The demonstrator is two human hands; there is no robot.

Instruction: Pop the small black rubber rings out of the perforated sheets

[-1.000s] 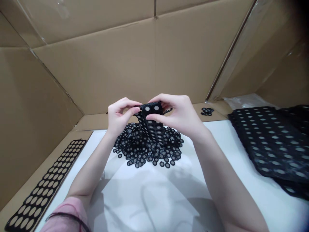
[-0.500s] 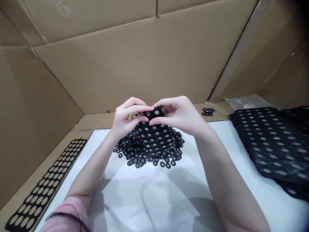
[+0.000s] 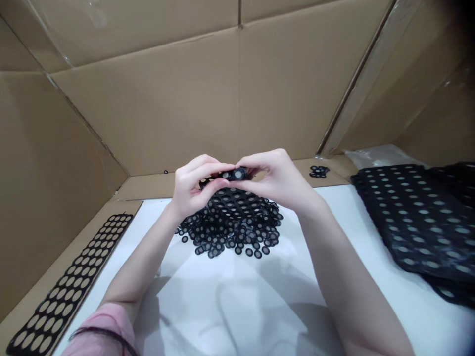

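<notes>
Between my hands is a black perforated sheet (image 3: 237, 200) with pale round spots, its upper edge bent at my fingertips. My left hand (image 3: 198, 183) pinches that edge between thumb and fingers. From the other side my right hand (image 3: 274, 175) grips the same edge, its fingertips meeting those of my left hand. A small black ring (image 3: 239, 173) with a grey centre shows at the pinch. Under and in front of the sheet, a pile of loose black rings (image 3: 222, 235) lies on the white table (image 3: 237, 301).
A black strip with large round holes (image 3: 70, 282) lies along the left. Stacked black sheets (image 3: 419, 217) rest at the right, near clear plastic (image 3: 382, 155). Behind stands a cardboard wall (image 3: 166, 99). A few joined rings (image 3: 319, 171) and one single ring (image 3: 166, 172) lie on the cardboard ledge.
The held sheet has tilted and folded, so less of its spotted face shows and more of the pile is visible. Both hands still pinch its upper edge, with fingertips closer together.
</notes>
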